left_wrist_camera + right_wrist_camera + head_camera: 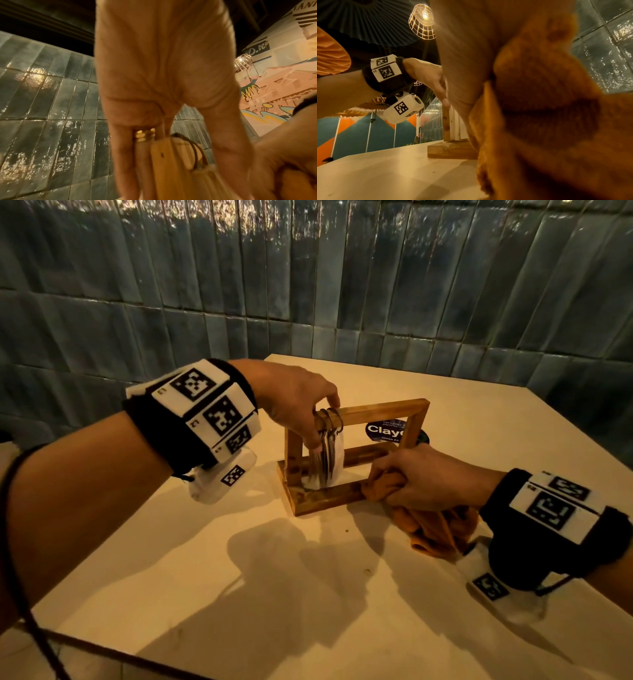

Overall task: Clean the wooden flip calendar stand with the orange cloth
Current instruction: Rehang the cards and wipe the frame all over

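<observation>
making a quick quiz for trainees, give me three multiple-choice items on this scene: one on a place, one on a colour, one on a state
1. Where is the cloth pressed?
A. the stand's top bar
B. the right end of the stand's base
C. the wall tiles

2. What colour is the cloth?
A. orange
B. white
C. blue

3. What is the left hand doing?
A. lying flat on the table
B. hanging idle
C. gripping the left top corner of the stand

Answers: 1 B, the right hand bunches it against the base there; 2 A, orange folds trail onto the table; 3 C, fingers curl around that corner.

Glossy grey-blue tiled wall (308,285); pale table (239,594); caged lamp (423,20)
</observation>
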A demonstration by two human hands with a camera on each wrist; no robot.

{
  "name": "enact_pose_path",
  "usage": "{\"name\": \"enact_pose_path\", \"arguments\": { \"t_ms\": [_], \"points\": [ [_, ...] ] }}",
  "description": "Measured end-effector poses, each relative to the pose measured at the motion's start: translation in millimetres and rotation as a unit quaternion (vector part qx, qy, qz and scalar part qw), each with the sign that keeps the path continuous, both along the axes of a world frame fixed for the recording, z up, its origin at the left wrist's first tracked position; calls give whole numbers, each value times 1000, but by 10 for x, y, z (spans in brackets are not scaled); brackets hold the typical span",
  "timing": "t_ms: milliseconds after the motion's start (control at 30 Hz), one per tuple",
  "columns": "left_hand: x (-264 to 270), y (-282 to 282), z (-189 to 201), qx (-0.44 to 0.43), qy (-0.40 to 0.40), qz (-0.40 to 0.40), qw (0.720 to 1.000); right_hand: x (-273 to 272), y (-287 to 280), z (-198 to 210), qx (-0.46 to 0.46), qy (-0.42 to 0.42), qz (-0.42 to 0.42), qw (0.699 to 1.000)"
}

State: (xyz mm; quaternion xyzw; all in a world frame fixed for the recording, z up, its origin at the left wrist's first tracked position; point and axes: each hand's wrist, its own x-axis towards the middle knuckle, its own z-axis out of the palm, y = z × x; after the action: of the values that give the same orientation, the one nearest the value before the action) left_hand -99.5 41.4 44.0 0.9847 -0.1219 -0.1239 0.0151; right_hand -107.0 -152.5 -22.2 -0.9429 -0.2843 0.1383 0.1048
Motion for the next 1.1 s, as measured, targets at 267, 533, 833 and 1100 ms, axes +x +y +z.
{"name": "enact_pose_path", "arguments": {
  "t_ms": [267,533,833,1100],
  "points": [
    [83,-15,-22,-53,-123,3,991,-4,-11,-18,-6,14,-23,1000],
    [243,-398,-137,-115,-186,0,976,2,-15,-46,-19,27,-2,999],
    [201,-402,69,1,-27,65,998,-31,-81,-27,-11,56,13,998],
    [110,-173,111,24,-33,61,997,-45,-58,-33,-6,82,1,997]
  ]
}}
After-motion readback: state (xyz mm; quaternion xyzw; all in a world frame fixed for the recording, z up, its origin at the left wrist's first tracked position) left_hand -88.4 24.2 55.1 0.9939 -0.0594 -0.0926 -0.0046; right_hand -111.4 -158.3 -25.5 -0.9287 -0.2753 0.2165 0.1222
